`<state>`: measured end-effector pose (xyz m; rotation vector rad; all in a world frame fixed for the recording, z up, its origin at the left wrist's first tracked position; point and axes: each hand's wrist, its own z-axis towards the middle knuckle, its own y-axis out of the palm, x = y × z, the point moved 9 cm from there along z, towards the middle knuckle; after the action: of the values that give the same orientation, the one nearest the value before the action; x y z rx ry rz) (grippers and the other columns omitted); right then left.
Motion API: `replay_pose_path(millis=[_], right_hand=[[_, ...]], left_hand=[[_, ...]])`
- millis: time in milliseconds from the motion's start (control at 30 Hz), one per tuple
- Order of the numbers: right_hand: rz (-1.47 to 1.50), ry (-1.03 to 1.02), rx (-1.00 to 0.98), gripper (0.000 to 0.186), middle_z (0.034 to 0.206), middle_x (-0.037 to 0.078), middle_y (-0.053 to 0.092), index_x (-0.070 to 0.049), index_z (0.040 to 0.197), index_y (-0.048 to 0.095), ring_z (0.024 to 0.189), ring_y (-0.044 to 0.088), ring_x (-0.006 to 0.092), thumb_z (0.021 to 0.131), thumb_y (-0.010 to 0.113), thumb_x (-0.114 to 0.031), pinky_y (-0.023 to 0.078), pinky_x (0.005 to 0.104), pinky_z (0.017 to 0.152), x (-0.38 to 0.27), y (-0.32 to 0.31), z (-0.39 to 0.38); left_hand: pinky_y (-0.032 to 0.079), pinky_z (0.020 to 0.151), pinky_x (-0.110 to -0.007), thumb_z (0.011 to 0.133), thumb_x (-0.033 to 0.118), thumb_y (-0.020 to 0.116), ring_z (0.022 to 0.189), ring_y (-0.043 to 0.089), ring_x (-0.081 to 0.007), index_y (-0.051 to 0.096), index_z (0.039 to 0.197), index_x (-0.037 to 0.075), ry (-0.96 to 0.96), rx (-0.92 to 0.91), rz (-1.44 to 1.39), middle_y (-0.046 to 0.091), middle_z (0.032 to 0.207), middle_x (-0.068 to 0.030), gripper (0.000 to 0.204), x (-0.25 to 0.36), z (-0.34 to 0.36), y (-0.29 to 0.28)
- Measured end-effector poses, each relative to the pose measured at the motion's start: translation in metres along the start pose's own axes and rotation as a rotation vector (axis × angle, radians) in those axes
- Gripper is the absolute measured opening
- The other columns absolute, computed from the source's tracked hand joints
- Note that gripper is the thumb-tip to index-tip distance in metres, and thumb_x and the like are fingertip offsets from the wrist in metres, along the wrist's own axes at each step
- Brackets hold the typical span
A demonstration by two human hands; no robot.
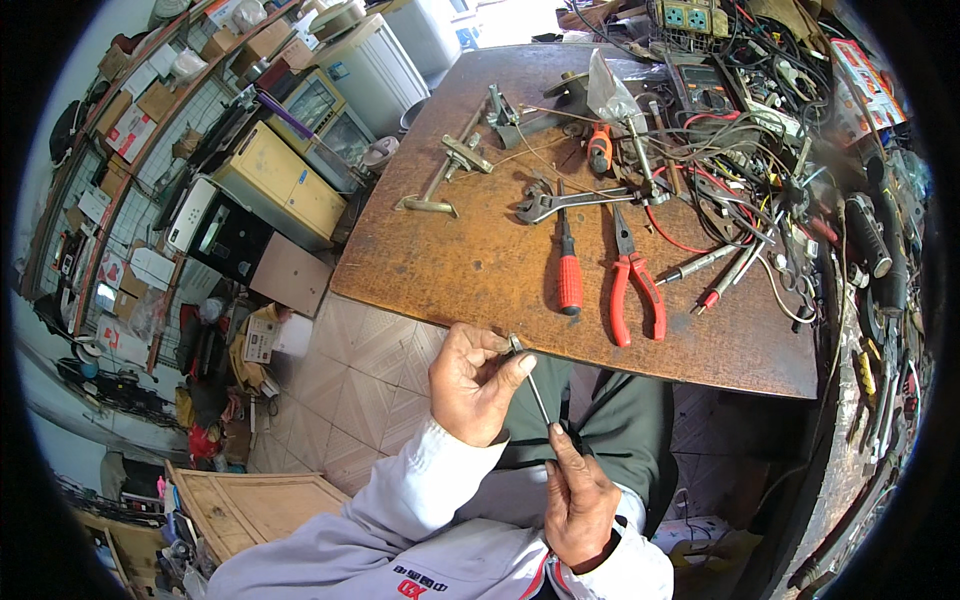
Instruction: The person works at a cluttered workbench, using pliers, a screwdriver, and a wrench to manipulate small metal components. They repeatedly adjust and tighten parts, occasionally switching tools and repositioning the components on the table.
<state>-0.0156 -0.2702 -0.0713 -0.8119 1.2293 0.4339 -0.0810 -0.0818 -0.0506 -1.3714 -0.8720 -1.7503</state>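
In the head view, my left hand (478,383) pinches the upper end of a thin metal rod (537,392), by a small shiny fitting (514,342) at its tip, just off the table's front edge. Lower, my right hand (578,495) has its fingers closed on the rod's bottom end. On the wooden table (400,280) above my hands lie a red-handled screwdriver (570,280), red-handled long-nose pliers (636,295) and an adjustable wrench (548,208).
A metal T-shaped tool (448,168) lies at the table's back left. Cables, probes, a multimeter (700,90) and more tools crowd the right side. At left are shelves with boxes (130,130), old appliances (280,180) and a wooden cabinet (230,500) near my left arm.
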Motion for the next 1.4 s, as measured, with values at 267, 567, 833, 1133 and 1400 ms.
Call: replay_pose_path(millis=[267, 567, 833, 1133, 1400], right_hand=[[-0.146, 0.019, -0.011, 0.054, 0.070, 0.016, 0.054, -0.017, 0.142, 0.062, 0.055, 0.058, 0.0333, 0.091, 0.070, -0.001, 0.049, 0.0431, 0.055, 0.000, 0.006, -0.001], [-0.007, 0.018, 0.186, 0.042, 0.098, 0.019, 0.071, 0.006, 0.138, 0.059, 0.078, 0.066, 0.0221, 0.097, 0.060, 0.003, 0.053, 0.0306, 0.073, 0.013, -0.032, 0.014], [0.123, 0.199, 0.098, 0.040, 0.115, 0.028, 0.071, 0.008, 0.136, 0.060, 0.098, 0.074, 0.0300, 0.097, 0.063, -0.001, 0.055, 0.0336, 0.087, 0.031, -0.021, 0.008], [0.116, 0.070, 0.023, 0.040, 0.118, 0.026, 0.072, 0.005, 0.135, 0.062, 0.103, 0.074, 0.0284, 0.096, 0.066, -0.002, 0.055, 0.0336, 0.088, 0.015, -0.016, 0.010], [0.126, 0.009, -0.021, 0.038, 0.117, 0.027, 0.072, 0.005, 0.133, 0.064, 0.103, 0.074, 0.0292, 0.096, 0.067, -0.004, 0.056, 0.0334, 0.086, 0.003, -0.014, 0.011]], left_hand=[[0.048, 0.064, -0.024, 0.089, 0.002, 0.079, 0.072, 0.056, -0.0067, 0.052, 0.095, 0.005, 0.077, -0.069, 0.178, 0.059, 0.081, -0.0001, 0.028, -0.001, -0.001, 0.008], [0.039, 0.060, -0.023, 0.090, -0.001, 0.077, 0.067, 0.043, -0.0059, 0.044, 0.089, 0.009, -0.132, -0.067, 0.003, 0.049, 0.074, 0.0027, 0.034, -0.005, -0.019, -0.001], [0.044, 0.066, -0.022, 0.087, -0.009, 0.074, 0.075, 0.053, -0.0051, 0.045, 0.092, 0.009, -0.101, -0.021, -0.038, 0.054, 0.083, 0.0013, 0.035, -0.004, -0.003, -0.008], [0.050, 0.071, -0.022, 0.087, -0.006, 0.075, 0.081, 0.059, -0.0066, 0.047, 0.096, 0.007, -0.173, -0.029, -0.112, 0.057, 0.088, 0.0000, 0.033, -0.013, -0.004, -0.015], [0.050, 0.068, -0.021, 0.087, -0.007, 0.075, 0.077, 0.058, -0.0048, 0.047, 0.097, 0.007, -0.168, -0.031, 0.076, 0.060, 0.086, -0.0007, 0.032, -0.009, -0.002, -0.015]])
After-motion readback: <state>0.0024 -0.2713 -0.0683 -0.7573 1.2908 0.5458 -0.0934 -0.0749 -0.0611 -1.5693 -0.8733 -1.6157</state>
